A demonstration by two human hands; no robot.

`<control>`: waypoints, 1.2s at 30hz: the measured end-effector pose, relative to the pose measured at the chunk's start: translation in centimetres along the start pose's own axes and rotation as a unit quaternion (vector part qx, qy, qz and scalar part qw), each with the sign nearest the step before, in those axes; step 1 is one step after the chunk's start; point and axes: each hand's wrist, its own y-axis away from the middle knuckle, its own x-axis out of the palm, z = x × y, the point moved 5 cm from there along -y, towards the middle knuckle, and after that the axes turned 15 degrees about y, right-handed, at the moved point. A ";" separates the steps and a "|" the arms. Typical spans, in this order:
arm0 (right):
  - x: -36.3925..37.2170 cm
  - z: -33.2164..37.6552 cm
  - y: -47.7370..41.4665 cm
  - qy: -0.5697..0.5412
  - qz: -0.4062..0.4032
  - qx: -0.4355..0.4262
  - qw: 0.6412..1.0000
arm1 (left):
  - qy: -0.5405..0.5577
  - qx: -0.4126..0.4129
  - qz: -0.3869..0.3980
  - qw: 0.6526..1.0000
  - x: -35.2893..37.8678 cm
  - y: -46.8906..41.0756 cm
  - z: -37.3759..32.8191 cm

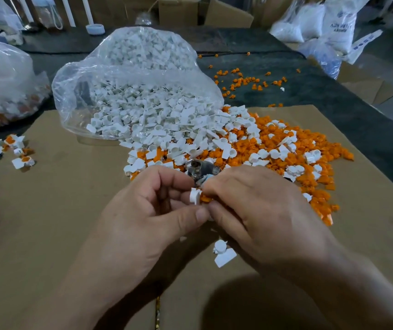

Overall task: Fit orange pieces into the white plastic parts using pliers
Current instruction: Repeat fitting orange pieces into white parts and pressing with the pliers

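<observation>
Cardboard [55, 210] covers the desk, probably to keep small parts from rolling off. On it the clear bag [128, 91] spills white parts into the mixed pile [250, 151], within easy reach. Metal pliers [201, 169] lie just behind the hands. The left hand [147, 210] pinches a white part [195, 196], while the right hand [257, 210], fingers closed, presses an orange piece [205, 198] against it.

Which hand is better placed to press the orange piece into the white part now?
Probably the right hand: its fingertips already pinch the orange piece against the white part, which the left hand steadies. The metal tool lies just beyond both hands.
</observation>
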 end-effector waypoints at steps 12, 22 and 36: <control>-0.4 0.7 -0.2 0.000 0.111 -0.017 0.994 | -0.008 -0.028 0.029 0.999 0.0 0.2 0.4; -1.0 0.9 -0.4 -0.071 0.136 0.009 0.988 | -0.051 0.031 0.029 0.998 0.1 0.4 -0.1; 0.0 0.3 0.8 -0.114 -0.006 0.041 0.993 | -0.256 0.194 0.061 0.945 2.6 1.3 -3.6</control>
